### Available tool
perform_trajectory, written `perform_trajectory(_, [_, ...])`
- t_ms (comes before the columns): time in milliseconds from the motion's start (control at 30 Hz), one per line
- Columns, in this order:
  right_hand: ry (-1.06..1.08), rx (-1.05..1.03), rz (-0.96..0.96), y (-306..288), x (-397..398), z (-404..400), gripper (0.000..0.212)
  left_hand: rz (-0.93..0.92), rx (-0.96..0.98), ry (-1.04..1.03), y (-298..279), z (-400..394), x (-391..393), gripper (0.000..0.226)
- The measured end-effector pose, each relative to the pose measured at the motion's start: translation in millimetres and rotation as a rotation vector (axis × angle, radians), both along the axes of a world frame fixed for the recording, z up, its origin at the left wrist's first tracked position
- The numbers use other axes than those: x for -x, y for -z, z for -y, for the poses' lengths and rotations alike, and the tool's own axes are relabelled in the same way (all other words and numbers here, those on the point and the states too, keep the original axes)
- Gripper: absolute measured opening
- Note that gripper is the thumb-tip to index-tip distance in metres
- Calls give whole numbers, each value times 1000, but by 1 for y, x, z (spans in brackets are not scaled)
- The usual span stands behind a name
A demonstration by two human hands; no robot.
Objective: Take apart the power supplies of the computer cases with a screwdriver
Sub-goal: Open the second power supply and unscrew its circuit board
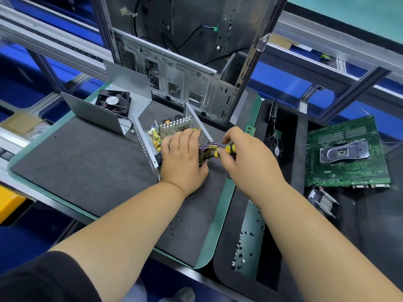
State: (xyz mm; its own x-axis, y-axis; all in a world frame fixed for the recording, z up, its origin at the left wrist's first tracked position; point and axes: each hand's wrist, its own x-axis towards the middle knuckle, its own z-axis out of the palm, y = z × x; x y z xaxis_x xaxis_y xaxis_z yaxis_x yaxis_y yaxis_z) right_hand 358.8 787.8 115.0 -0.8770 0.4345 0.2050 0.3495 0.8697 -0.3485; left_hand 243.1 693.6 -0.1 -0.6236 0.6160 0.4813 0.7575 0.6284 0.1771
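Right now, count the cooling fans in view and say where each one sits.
2. One black fan sits behind the open power supply, by the removed cover. A second fan stands in the dark tray right of the right hand. Others may be hidden.

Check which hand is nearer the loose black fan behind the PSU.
Left. The left hand rests on the open power supply, just in front and right of the black fan. The right hand, gripping the screwdriver, is farther right.

A dark foam-topped work tray with green edging is seen at centre; aluminium conveyor rails and blue flooring are seen behind.
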Motion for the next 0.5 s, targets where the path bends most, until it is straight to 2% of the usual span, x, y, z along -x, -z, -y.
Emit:
perform_trajectory(267, [-8, 62, -42, -2, -6, 0, 8, 24, 4, 13, -1, 2, 1, 89])
perform_trajectory(500, [35, 147, -116, -8, -21, 0, 10, 91, -45, 75, 0, 8, -4, 92])
